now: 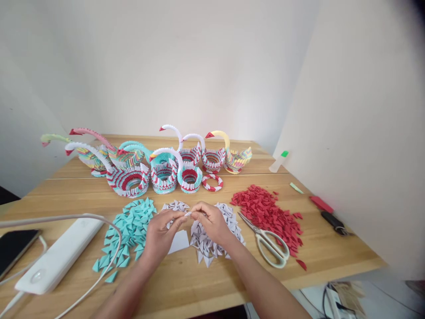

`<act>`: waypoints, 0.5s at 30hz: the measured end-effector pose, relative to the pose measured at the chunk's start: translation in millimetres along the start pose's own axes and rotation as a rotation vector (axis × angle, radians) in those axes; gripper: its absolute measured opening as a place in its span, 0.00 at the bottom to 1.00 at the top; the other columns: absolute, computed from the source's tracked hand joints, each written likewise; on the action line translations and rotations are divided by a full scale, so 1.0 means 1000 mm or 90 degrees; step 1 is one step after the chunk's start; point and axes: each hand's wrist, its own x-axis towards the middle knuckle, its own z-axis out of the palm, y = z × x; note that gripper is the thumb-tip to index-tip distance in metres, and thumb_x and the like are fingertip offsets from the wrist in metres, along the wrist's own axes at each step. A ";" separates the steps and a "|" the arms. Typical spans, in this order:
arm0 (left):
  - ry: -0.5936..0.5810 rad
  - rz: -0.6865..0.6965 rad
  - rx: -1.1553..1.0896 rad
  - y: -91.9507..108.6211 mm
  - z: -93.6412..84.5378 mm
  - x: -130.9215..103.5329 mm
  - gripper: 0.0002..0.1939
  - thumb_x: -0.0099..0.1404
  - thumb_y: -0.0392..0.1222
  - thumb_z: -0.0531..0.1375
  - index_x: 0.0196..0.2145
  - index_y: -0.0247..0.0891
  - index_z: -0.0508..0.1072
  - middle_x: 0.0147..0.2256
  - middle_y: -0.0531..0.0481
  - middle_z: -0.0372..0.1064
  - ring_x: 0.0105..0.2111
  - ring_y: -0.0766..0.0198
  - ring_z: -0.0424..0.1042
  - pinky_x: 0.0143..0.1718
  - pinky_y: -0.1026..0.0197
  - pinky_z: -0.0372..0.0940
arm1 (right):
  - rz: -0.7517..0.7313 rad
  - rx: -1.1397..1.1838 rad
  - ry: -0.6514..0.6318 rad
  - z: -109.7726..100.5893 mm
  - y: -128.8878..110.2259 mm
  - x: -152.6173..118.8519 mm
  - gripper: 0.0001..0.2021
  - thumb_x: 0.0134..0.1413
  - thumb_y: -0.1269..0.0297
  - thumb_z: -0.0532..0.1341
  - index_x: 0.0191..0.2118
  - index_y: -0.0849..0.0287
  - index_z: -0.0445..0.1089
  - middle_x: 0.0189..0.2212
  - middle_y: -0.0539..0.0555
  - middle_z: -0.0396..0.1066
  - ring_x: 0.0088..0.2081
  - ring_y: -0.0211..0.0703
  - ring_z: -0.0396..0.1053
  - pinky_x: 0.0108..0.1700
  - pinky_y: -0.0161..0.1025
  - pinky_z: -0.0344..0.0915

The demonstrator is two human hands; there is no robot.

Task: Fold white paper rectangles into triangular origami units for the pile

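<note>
Between my two hands, at the middle of the table, is a small piece of white paper [187, 214], pinched at both ends. My left hand [162, 228] grips it with thumb and forefinger from the left. From the right, my right hand [209, 221] holds the other end in the same kind of pinch. Its exact folds are too small to make out. Below the hands lies a flat white paper sheet [179, 242]. White folded paper triangles form a pile [203, 246] under my right hand and a smaller pile [175, 205] just behind the fingers.
Turquoise triangles [133, 221] are heaped left, red triangles [265, 212] right, beside scissors [270, 248]. Several folded-paper swans [129, 179] and a red-white paper ring [212, 182] stand behind. A white power strip [61, 254], cable and phone [16, 248] lie left; a black-handled tool [334, 221] lies far right.
</note>
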 end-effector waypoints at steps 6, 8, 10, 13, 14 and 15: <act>0.003 0.060 0.056 -0.001 0.000 0.000 0.05 0.63 0.39 0.60 0.31 0.39 0.76 0.27 0.51 0.74 0.28 0.62 0.70 0.33 0.61 0.60 | -0.069 -0.018 0.012 -0.001 -0.003 0.001 0.06 0.58 0.65 0.60 0.41 0.57 0.71 0.36 0.51 0.72 0.40 0.41 0.69 0.44 0.36 0.62; -0.005 0.086 0.075 -0.001 0.000 0.000 0.06 0.63 0.38 0.59 0.32 0.38 0.76 0.27 0.51 0.74 0.28 0.62 0.70 0.33 0.61 0.60 | -0.087 -0.024 0.010 -0.001 -0.003 0.001 0.05 0.59 0.65 0.60 0.38 0.57 0.71 0.35 0.51 0.72 0.39 0.40 0.69 0.44 0.35 0.62; -0.008 0.103 0.091 -0.001 0.001 0.000 0.06 0.64 0.38 0.59 0.32 0.38 0.76 0.27 0.50 0.74 0.28 0.62 0.70 0.33 0.60 0.59 | -0.095 -0.039 0.008 0.000 -0.002 0.000 0.06 0.61 0.64 0.57 0.35 0.57 0.71 0.33 0.51 0.72 0.38 0.40 0.69 0.43 0.35 0.62; -0.008 0.127 0.130 0.002 0.002 0.001 0.07 0.64 0.38 0.58 0.31 0.39 0.75 0.26 0.50 0.73 0.27 0.61 0.69 0.34 0.59 0.59 | -0.105 -0.080 0.013 0.001 -0.002 -0.001 0.09 0.63 0.64 0.54 0.34 0.58 0.69 0.32 0.52 0.70 0.36 0.40 0.67 0.41 0.36 0.62; -0.011 0.137 0.144 0.003 0.003 0.001 0.07 0.64 0.38 0.58 0.30 0.39 0.75 0.25 0.50 0.73 0.27 0.61 0.69 0.34 0.59 0.59 | -0.112 -0.093 0.016 0.002 -0.002 -0.002 0.09 0.63 0.64 0.53 0.33 0.58 0.69 0.31 0.52 0.70 0.35 0.40 0.67 0.41 0.37 0.62; -0.015 0.146 0.154 0.004 0.003 0.001 0.07 0.64 0.38 0.58 0.29 0.39 0.74 0.25 0.50 0.73 0.27 0.61 0.69 0.34 0.59 0.59 | -0.120 -0.103 0.020 0.002 -0.003 -0.002 0.10 0.63 0.64 0.53 0.33 0.58 0.68 0.30 0.52 0.69 0.35 0.41 0.66 0.40 0.37 0.62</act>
